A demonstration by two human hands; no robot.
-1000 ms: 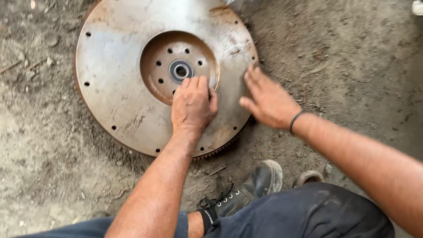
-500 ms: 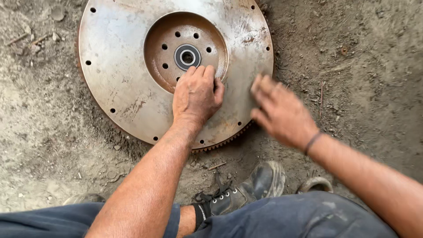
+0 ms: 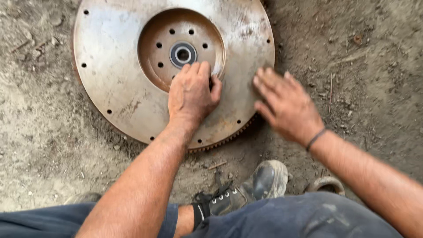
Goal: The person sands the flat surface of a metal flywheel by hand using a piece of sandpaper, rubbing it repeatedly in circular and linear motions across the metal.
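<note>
Flat on the dirt floor (image 3: 48, 145) lies a flywheel (image 3: 114, 83), a broad steel disc with a rusty, worn face; its far edge runs out of the picture. Toothed ring gear (image 3: 227, 139) shows along the near right rim. A recessed centre (image 3: 154, 57) carries a ring of bolt holes around a dark hub bearing (image 3: 183, 54); smaller holes dot the outer face. Left hand (image 3: 191, 94): palm down on the disc, fingers loosely together and curled over the near lip of the recess, fingertips dipping into it; pressing or hooking, not closed around anything. Right hand (image 3: 286, 103): blurred, fingers spread wide, holding nothing, at the disc's right rim with its fingertips about on the edge; contact cannot be told. A black band sits on that wrist. Near side: dark trousers (image 3: 299, 218), a scuffed laced boot (image 3: 246, 189) just clear of the teeth, and a small ring-shaped part (image 3: 326, 185) in the dirt to the right. Judgement on handling: solid, thick metal, so heavy and fully stiff; will not flex or give. Face looks dry and rusty, so moderate friction, though dust may make it slide. Teeth are sharp-edged and could bite fingers. Best holds: the recess lip for a hooked pull, or two hands opposite each other under the rim. Toes near the edge are at risk if it drops.
</note>
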